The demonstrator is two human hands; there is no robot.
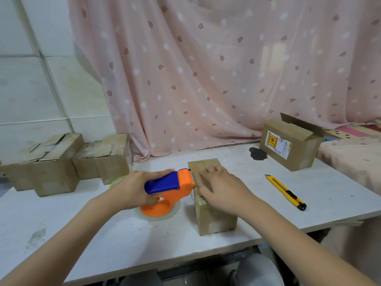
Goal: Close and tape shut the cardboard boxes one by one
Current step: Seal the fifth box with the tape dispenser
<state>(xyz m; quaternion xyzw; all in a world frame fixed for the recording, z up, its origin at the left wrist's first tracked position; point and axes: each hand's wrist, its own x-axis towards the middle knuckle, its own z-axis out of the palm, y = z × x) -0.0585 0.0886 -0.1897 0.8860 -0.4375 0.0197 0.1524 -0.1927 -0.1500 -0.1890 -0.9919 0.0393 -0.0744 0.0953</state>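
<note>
White bench (pixel 237 240) carried a small closed cardboard box (pixel 215 215) near its front middle, with an open-flapped box (pixel 288 147) far right. Left hand (pixel 132 188) gripped the orange-and-blue tape dispenser (pixel 171 186) against the small box's left side, while the right hand (pixel 222 186) pressed flat, fingers straight, on its top.

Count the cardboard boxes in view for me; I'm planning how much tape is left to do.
4. Two boxes sit at the table's far left, one box lies under the right hand, one open box stands far right. Others may be out of view.
</note>
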